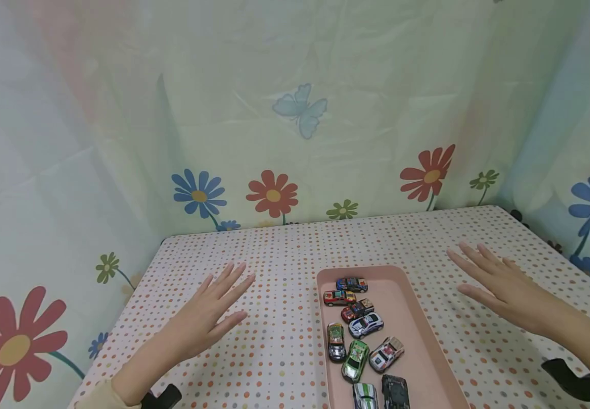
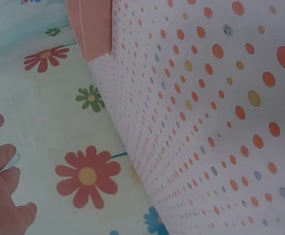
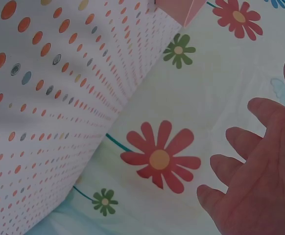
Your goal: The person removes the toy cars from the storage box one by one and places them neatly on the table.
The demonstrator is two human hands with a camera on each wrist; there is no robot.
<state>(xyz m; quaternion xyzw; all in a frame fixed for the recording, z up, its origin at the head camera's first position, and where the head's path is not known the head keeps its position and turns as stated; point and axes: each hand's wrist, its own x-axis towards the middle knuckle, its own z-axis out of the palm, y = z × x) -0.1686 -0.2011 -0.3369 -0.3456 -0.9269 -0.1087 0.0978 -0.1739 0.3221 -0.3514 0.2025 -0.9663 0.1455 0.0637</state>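
Plainly, both hands — left hand (image 1: pixel 212 311), right hand (image 1: pixel 499 284) — spread flat beside pink tray (image 1: pixel 417 318) of toy cars (image 1: pixel 358 329).

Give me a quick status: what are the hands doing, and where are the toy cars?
Left hand open, above the table, holding nothing. Right hand open, likewise. Toy cars untouched in the pink tray between them. Nothing in the way.
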